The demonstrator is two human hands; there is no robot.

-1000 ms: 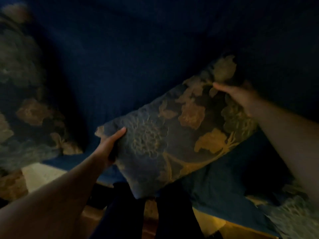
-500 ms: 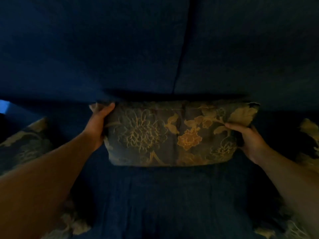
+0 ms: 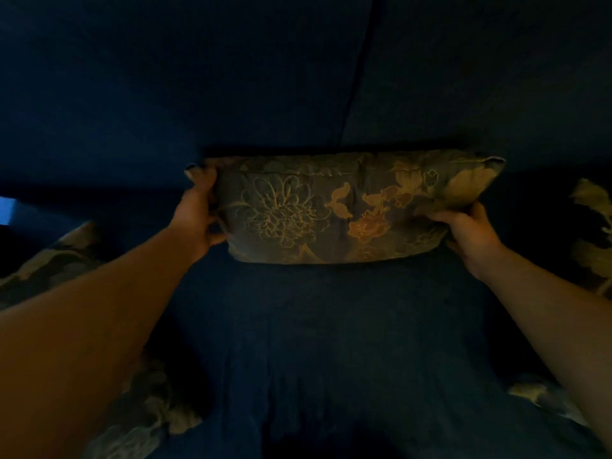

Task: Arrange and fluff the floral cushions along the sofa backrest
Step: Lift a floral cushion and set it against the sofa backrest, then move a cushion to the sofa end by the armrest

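A floral cushion (image 3: pixel 331 210) with gold and orange flowers on dark fabric stands on the dark blue sofa seat (image 3: pixel 331 342), its back against the backrest (image 3: pixel 231 77). My left hand (image 3: pixel 198 217) grips its left edge, fingers wrapped around the side. My right hand (image 3: pixel 470 230) holds its lower right corner. The cushion sits level, centred below the seam between two back cushions. The scene is very dim.
Another floral cushion (image 3: pixel 49 260) lies at the left, with more floral fabric (image 3: pixel 149 409) under my left forearm. A further floral cushion (image 3: pixel 596 233) shows at the right edge, and a floral patch (image 3: pixel 543 395) lies at lower right.
One second ago the cushion was tilted in the air over the seat edge. It now stands level against the backrest, with both hands at its ends and little shift over the last half second.
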